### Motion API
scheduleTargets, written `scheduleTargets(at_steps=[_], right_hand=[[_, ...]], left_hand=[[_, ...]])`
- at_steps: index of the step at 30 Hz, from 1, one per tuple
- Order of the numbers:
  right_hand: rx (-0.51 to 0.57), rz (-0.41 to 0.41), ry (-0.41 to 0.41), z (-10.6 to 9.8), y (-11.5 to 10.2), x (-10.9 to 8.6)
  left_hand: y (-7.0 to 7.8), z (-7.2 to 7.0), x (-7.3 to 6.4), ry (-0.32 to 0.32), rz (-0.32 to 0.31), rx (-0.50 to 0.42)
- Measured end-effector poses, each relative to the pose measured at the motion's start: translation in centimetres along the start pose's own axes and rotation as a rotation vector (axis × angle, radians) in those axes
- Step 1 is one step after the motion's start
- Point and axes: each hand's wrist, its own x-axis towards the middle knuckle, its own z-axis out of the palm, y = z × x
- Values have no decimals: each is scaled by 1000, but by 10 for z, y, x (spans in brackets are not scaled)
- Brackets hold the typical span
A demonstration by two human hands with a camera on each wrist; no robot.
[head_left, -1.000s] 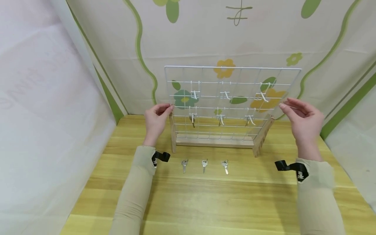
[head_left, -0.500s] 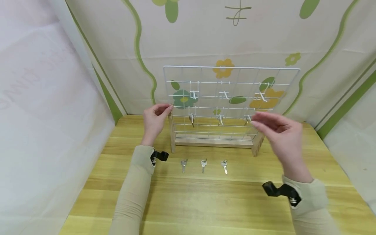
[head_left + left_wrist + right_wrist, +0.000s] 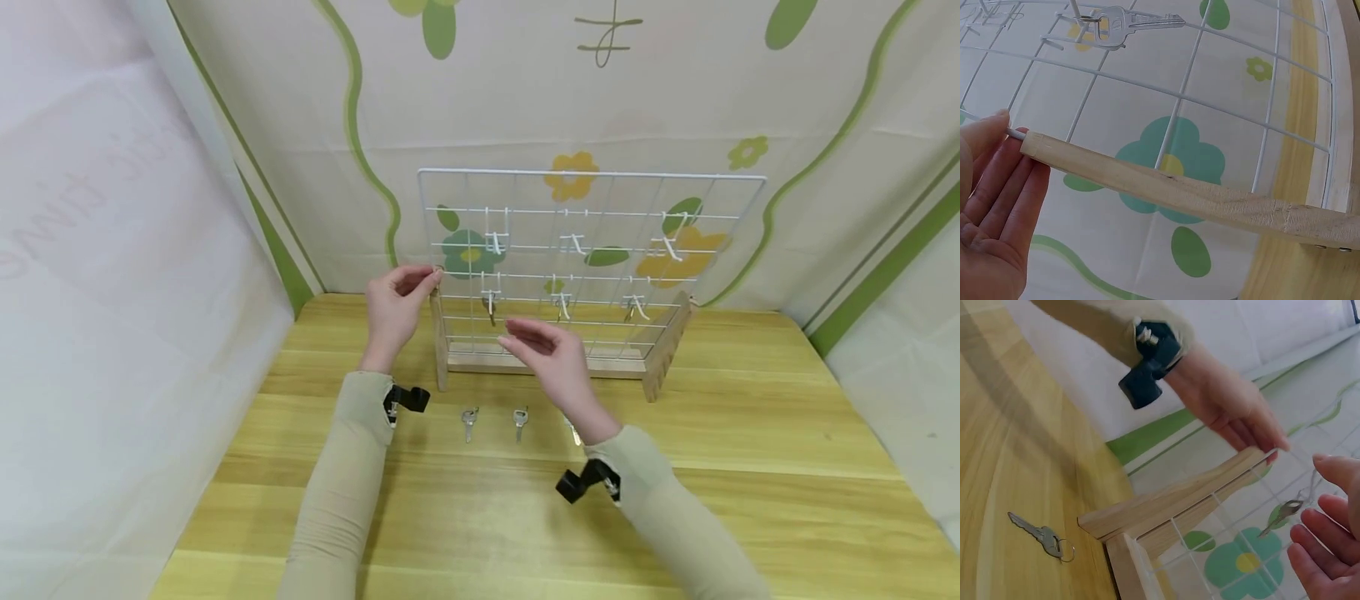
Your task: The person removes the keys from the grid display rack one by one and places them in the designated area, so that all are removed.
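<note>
Pinching the left edge of the white wire grid (image 3: pixel 637 175), the left hand (image 3: pixel 392 308) sits at the upper end of the wooden stand's (image 3: pixel 663 354) left side arm. The right hand (image 3: pixel 555 358) is partly open, thumb apart from the fingers, holding nothing; it is positioned before the grid's lower left portion, near a hanging key (image 3: pixel 1284 515). Each lower-row hook (image 3: pixel 565 309) carries one key. Three loose keys (image 3: pixel 521 423) lie in a row on the bench (image 3: pixel 450 517), in front of the stand; the right forearm partly covers the rightmost.
</note>
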Motion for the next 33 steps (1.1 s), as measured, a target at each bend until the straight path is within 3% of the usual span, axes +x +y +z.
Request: scheduleTargets(at_steps=[6,12,14,21,33], right_hand=[[11,23,54,14,12,25],[32,45,56,25,14,39],[43,58,58,27,14,41],[116,51,80,34,15,44],[80,14,133,37,12,46]], left_hand=[[0,0,0,-6,4,-4],[0,0,0,1,15,-15],[2,1,0,6,13,-9],[35,1,-9,6,-5,4],[36,2,-11,16,-4,-4]])
